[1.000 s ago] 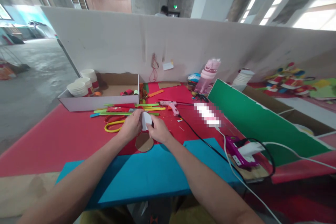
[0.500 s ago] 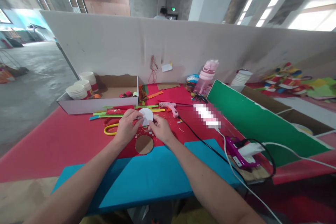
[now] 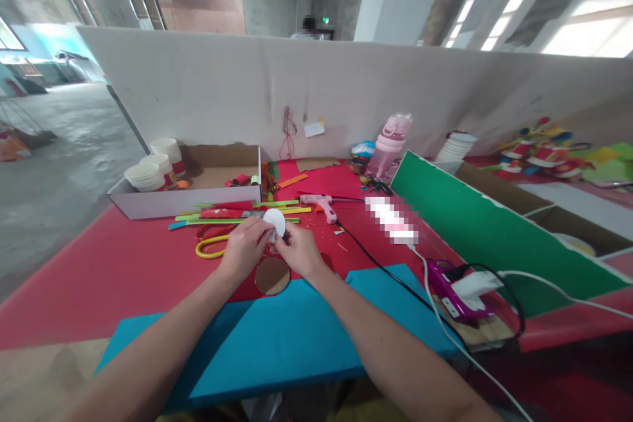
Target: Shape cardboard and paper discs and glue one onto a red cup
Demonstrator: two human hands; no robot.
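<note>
A small white paper disc (image 3: 275, 220) is held up above the red table between my two hands. My left hand (image 3: 248, 242) pinches its lower left side, and my right hand (image 3: 297, 249) grips its lower right edge. Part of the disc's lower edge is hidden by the fingers. On the table just below lies a round brown cardboard piece (image 3: 271, 276). Yellow-handled scissors (image 3: 211, 248) rest beside my left hand, their blades hidden from me. Beyond my right hand a pink glue gun (image 3: 321, 205) lies on its side.
Coloured paper strips (image 3: 222, 213) lie behind the hands. A cardboard box (image 3: 198, 198) with paper cups (image 3: 144, 176) stands back left. A pink bottle (image 3: 390, 145), a green-sided box (image 3: 475, 224) and a purple power strip (image 3: 457, 290) with cables occupy the right. Blue foam (image 3: 277, 343) lines the front edge.
The white disc has tilted and turned, so it looks narrower. My hands have drawn closer together around its lower edge. The cardboard round stays on the table.
</note>
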